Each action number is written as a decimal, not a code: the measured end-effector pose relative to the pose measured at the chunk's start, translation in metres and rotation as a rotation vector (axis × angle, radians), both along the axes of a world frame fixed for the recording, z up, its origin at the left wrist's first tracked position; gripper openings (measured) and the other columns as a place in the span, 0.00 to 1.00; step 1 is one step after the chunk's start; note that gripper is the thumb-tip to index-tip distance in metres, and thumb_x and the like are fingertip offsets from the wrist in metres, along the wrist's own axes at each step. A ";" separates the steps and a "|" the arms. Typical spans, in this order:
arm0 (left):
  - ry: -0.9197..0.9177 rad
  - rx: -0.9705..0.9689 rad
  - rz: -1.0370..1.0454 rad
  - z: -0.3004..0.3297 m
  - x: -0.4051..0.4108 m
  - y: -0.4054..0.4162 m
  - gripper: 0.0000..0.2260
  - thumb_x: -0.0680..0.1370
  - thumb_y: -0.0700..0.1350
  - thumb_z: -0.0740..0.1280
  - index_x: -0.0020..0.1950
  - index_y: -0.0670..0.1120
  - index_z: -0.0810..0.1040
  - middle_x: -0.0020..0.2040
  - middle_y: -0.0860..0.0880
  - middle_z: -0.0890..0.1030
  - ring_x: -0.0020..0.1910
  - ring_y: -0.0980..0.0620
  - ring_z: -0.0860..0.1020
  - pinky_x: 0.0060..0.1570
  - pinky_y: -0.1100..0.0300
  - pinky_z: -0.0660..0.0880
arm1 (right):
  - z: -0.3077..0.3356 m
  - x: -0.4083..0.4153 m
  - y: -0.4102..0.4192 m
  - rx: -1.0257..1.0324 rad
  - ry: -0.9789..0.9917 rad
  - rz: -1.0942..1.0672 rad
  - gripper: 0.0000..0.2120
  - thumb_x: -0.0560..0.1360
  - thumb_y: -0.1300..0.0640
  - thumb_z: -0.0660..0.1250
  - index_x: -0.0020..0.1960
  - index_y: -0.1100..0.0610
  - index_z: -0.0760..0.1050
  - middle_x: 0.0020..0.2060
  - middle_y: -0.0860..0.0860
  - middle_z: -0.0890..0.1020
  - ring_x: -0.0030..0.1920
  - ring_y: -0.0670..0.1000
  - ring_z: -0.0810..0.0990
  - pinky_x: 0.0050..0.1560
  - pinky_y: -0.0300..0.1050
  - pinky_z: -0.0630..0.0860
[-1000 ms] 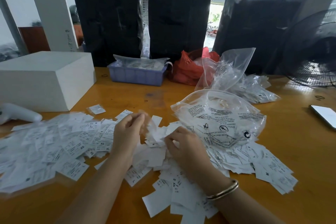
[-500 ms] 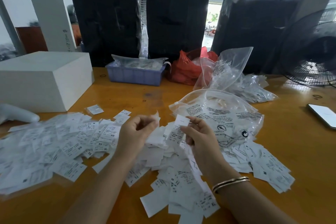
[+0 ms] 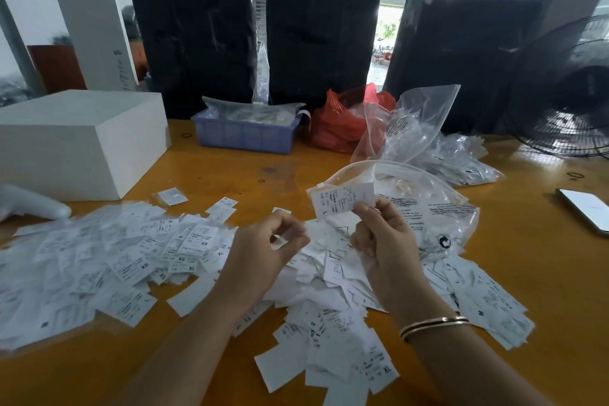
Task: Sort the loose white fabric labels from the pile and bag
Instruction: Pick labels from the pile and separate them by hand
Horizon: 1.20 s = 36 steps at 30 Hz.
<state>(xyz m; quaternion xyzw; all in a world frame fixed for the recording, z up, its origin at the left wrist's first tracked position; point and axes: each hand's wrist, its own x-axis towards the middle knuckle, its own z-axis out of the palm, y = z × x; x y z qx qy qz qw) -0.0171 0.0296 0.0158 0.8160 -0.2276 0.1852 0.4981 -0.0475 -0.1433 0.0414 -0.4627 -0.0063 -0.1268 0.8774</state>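
Note:
A loose pile of white fabric labels (image 3: 329, 300) lies on the orange table (image 3: 230, 175) in front of me. A second spread of labels (image 3: 108, 254) covers the left side under clear film. My right hand (image 3: 385, 241) is raised above the pile and pinches a small stack of labels (image 3: 342, 199) marked L. My left hand (image 3: 267, 247) hovers beside it with fingers curled; a blurred scrap of white shows between fingertips and thumb. A clear printed plastic bag (image 3: 425, 208) with labels inside lies just behind my right hand.
A white box (image 3: 79, 138) stands at the left, a white handheld device (image 3: 29, 204) beside it. A blue tray (image 3: 247, 133), a red bag (image 3: 339, 122) and more clear bags (image 3: 425, 132) sit behind. A phone (image 3: 586, 208) and a fan (image 3: 570, 99) are at right.
My right hand has lifted out of the pile with a small stack of labels and turned it upright. My left hand rose slightly and stays near the pile's middle.

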 end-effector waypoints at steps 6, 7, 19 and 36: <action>0.024 -0.044 -0.003 0.000 0.000 0.000 0.08 0.71 0.47 0.73 0.42 0.58 0.76 0.39 0.64 0.80 0.44 0.65 0.78 0.39 0.74 0.74 | -0.001 -0.001 0.005 -0.131 -0.029 -0.004 0.10 0.71 0.63 0.69 0.34 0.51 0.78 0.31 0.55 0.74 0.23 0.44 0.61 0.26 0.36 0.61; 0.027 -0.055 -0.006 0.000 0.000 0.000 0.08 0.71 0.47 0.73 0.42 0.58 0.76 0.41 0.65 0.80 0.43 0.64 0.78 0.38 0.73 0.74 | -0.001 -0.001 0.004 -0.129 -0.028 -0.005 0.11 0.72 0.63 0.68 0.34 0.51 0.78 0.31 0.54 0.74 0.23 0.44 0.61 0.26 0.36 0.61; 0.103 -0.128 -0.069 0.000 0.001 -0.001 0.08 0.68 0.54 0.70 0.45 0.58 0.77 0.45 0.65 0.80 0.42 0.60 0.79 0.42 0.67 0.78 | -0.004 0.001 0.000 -0.147 -0.051 -0.005 0.10 0.75 0.65 0.66 0.38 0.53 0.75 0.27 0.48 0.78 0.23 0.44 0.62 0.30 0.40 0.60; 0.179 -0.213 -0.112 0.001 0.003 0.000 0.06 0.67 0.54 0.71 0.42 0.57 0.79 0.39 0.64 0.82 0.40 0.65 0.79 0.35 0.72 0.74 | -0.007 0.000 -0.004 -0.506 -0.095 -0.021 0.09 0.74 0.65 0.68 0.39 0.52 0.75 0.28 0.50 0.76 0.24 0.41 0.66 0.24 0.31 0.64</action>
